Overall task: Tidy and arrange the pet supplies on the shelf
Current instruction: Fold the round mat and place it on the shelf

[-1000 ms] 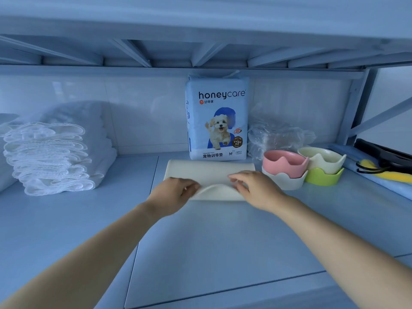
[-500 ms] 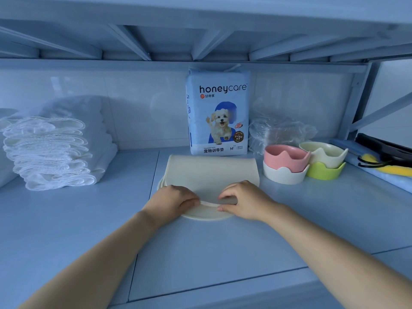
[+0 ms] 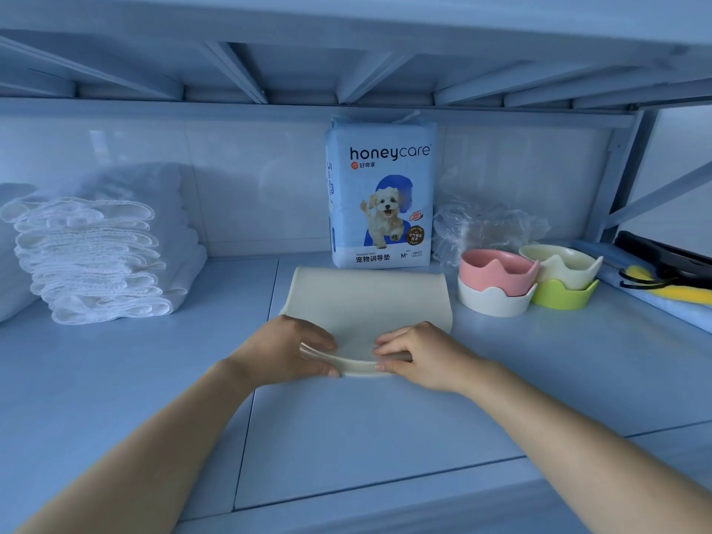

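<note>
Lettering "honeycare" marks the upright blue-white plastic pad pack (image 3: 381,198); left hand (image 3: 283,350) and right hand (image 3: 422,356) fingers pinch the folded cream rubbery mat (image 3: 366,302).

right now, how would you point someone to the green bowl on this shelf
Find the blue pack of pads standing at the back of the shelf, then look right and nearer, where four bowls sit in two stacks. The green bowl is the bottom one of the right stack, under a cream bowl; it is the only green one, beside a pink bowl on a white bowl.
</note>
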